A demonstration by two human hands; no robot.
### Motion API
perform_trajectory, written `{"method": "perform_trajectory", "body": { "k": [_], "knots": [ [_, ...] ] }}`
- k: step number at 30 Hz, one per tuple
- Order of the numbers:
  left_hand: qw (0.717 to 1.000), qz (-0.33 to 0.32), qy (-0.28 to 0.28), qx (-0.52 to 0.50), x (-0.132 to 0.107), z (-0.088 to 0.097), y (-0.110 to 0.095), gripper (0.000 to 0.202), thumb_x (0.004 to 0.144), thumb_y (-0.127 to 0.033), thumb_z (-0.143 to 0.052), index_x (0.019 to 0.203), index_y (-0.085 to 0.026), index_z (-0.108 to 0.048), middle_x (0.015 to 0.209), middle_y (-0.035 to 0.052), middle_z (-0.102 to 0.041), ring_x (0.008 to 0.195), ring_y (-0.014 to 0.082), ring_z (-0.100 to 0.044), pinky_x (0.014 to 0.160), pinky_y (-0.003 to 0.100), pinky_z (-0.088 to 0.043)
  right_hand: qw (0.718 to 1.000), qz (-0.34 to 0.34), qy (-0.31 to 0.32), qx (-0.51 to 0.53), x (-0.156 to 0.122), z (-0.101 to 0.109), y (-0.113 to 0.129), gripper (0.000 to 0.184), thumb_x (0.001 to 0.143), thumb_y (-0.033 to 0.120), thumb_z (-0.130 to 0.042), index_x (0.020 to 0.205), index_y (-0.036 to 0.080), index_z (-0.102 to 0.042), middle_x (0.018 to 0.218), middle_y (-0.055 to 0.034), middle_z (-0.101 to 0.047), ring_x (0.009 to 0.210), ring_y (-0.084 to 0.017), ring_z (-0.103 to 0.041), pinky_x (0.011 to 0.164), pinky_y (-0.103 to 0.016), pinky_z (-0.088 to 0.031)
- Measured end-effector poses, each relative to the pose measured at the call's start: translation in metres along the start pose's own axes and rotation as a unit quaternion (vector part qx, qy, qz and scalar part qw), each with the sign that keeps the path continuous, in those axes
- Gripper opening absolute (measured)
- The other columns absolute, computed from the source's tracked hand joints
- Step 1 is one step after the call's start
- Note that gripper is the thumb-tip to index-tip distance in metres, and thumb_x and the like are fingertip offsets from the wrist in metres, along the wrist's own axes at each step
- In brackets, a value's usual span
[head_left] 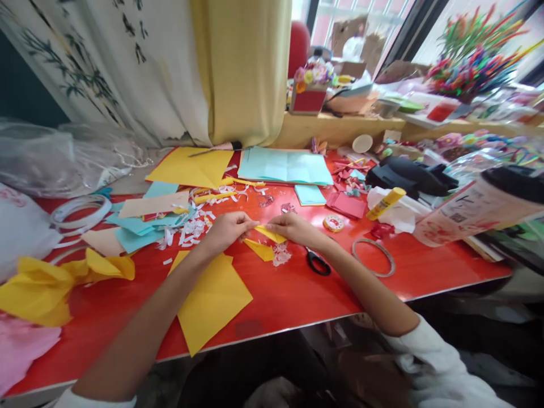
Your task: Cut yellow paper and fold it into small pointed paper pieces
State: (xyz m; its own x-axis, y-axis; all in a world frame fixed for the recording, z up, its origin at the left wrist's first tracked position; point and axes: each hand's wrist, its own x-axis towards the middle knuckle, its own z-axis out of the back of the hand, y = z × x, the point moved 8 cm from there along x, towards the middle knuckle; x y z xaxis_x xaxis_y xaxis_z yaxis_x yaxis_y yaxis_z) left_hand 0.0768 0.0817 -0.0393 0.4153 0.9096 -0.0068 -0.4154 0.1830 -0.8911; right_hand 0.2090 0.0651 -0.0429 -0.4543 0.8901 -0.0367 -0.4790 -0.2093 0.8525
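Observation:
Between my two hands, above the red table, is a small folded piece of yellow paper. My left hand pinches its left end, fingers closed. On the other end, the fingers of my right hand are closed too. A second folded yellow piece lies just below my hands. Beside it sits a small heap of clear shreds. Larger yellow sheets lie under and beside my left forearm. Scissors with black handles rest near my right forearm, their blades partly hidden.
White paper scraps and blue paper pieces lie to the left. A light blue sheet is at the back. On the right are a tape roll, a glue stick and a large tilted cup. Crumpled yellow paper lies far left.

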Motion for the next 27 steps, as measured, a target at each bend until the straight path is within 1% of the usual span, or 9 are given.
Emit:
{"method": "perform_trajectory", "body": {
  "k": [2, 3, 6, 9, 12, 15, 19, 24, 27],
  "knots": [
    [1.000, 0.013, -0.011, 0.001, -0.001, 0.000, 0.002, 0.034, 0.077, -0.046, -0.058, 0.061, -0.017, -0.053, 0.053, -0.0028, -0.055, 0.050, 0.0096, -0.050, 0.053, 0.022, -0.037, 1.000, -0.003, 0.007, 0.012, 0.001, 0.000, 0.000, 0.040, 0.083, 0.044, -0.053, 0.056, 0.016, -0.041, 0.053, 0.0052, -0.031, 0.050, -0.006, -0.028, 0.047, -0.023, -0.020],
    [0.999, 0.033, -0.021, -0.008, -0.001, 0.001, 0.006, 0.035, 0.076, -0.047, -0.058, 0.058, -0.017, -0.051, 0.051, -0.0033, -0.053, 0.047, 0.0093, -0.048, 0.051, 0.022, -0.036, 1.000, 0.000, 0.008, 0.009, 0.001, 0.000, 0.001, 0.041, 0.084, 0.045, -0.051, 0.056, 0.017, -0.040, 0.053, 0.0051, -0.032, 0.050, -0.007, -0.029, 0.047, -0.023, -0.022],
    [0.999, 0.040, -0.018, -0.028, 0.000, -0.002, 0.009, 0.042, 0.079, -0.054, -0.049, 0.057, -0.018, -0.049, 0.047, -0.0019, -0.053, 0.040, 0.0107, -0.045, 0.043, 0.023, -0.034, 1.000, 0.001, 0.008, 0.002, 0.001, 0.000, 0.004, 0.043, 0.084, 0.048, -0.048, 0.056, 0.017, -0.038, 0.053, 0.0053, -0.031, 0.049, -0.007, -0.029, 0.047, -0.023, -0.022],
    [0.998, 0.027, 0.002, -0.049, 0.003, -0.005, 0.006, 0.045, 0.077, -0.058, -0.047, 0.059, -0.017, -0.053, 0.054, 0.0009, -0.058, 0.046, 0.0126, -0.051, 0.048, 0.025, -0.040, 1.000, -0.007, 0.002, 0.006, -0.001, 0.001, 0.005, 0.045, 0.083, 0.054, -0.046, 0.057, 0.018, -0.038, 0.053, 0.0052, -0.032, 0.049, -0.007, -0.027, 0.046, -0.023, -0.022],
    [0.999, 0.013, 0.006, -0.046, 0.003, -0.002, 0.000, 0.041, 0.072, -0.056, -0.056, 0.060, -0.017, -0.055, 0.058, 0.0005, -0.059, 0.048, 0.0121, -0.050, 0.052, 0.025, -0.040, 1.000, -0.011, 0.000, 0.020, -0.001, 0.001, 0.004, 0.045, 0.081, 0.057, -0.047, 0.059, 0.018, -0.039, 0.054, 0.0052, -0.032, 0.049, -0.007, -0.028, 0.045, -0.022, -0.023],
    [0.999, 0.005, 0.001, -0.042, 0.002, 0.000, -0.003, 0.039, 0.070, -0.055, -0.059, 0.061, -0.017, -0.052, 0.057, -0.0013, -0.057, 0.051, 0.0124, -0.050, 0.054, 0.025, -0.040, 0.999, -0.010, -0.002, 0.032, 0.001, 0.001, 0.002, 0.046, 0.079, 0.058, -0.050, 0.058, 0.018, -0.040, 0.054, 0.0050, -0.032, 0.050, -0.008, -0.029, 0.046, -0.022, -0.025],
    [0.999, 0.001, -0.015, -0.030, 0.001, 0.001, -0.002, 0.040, 0.072, -0.056, -0.056, 0.061, -0.018, -0.049, 0.055, -0.0024, -0.054, 0.051, 0.0130, -0.049, 0.054, 0.025, -0.039, 0.999, -0.005, -0.008, 0.041, 0.001, 0.001, 0.003, 0.046, 0.077, 0.057, -0.054, 0.057, 0.017, -0.041, 0.054, 0.0050, -0.032, 0.051, -0.008, -0.027, 0.046, -0.022, -0.022],
    [0.999, -0.010, -0.040, -0.009, 0.001, 0.002, -0.006, 0.041, 0.074, -0.057, -0.051, 0.063, -0.018, -0.054, 0.063, 0.0012, -0.060, 0.060, 0.0165, -0.054, 0.058, 0.026, -0.040, 0.998, -0.008, -0.032, 0.053, -0.002, 0.006, 0.009, 0.044, 0.076, 0.053, -0.058, 0.056, 0.016, -0.044, 0.052, 0.0057, -0.031, 0.049, -0.007, -0.026, 0.045, -0.023, -0.020],
    [0.997, -0.013, -0.069, 0.005, -0.002, 0.008, -0.010, 0.039, 0.074, -0.056, -0.052, 0.064, -0.019, -0.053, 0.061, -0.0004, -0.058, 0.059, 0.0160, -0.053, 0.058, 0.026, -0.039, 0.996, -0.014, -0.037, 0.082, -0.002, 0.007, 0.011, 0.041, 0.074, 0.051, -0.061, 0.060, 0.015, -0.050, 0.052, 0.0055, -0.036, 0.048, -0.006, -0.031, 0.044, -0.021, -0.026]
  ]
}}
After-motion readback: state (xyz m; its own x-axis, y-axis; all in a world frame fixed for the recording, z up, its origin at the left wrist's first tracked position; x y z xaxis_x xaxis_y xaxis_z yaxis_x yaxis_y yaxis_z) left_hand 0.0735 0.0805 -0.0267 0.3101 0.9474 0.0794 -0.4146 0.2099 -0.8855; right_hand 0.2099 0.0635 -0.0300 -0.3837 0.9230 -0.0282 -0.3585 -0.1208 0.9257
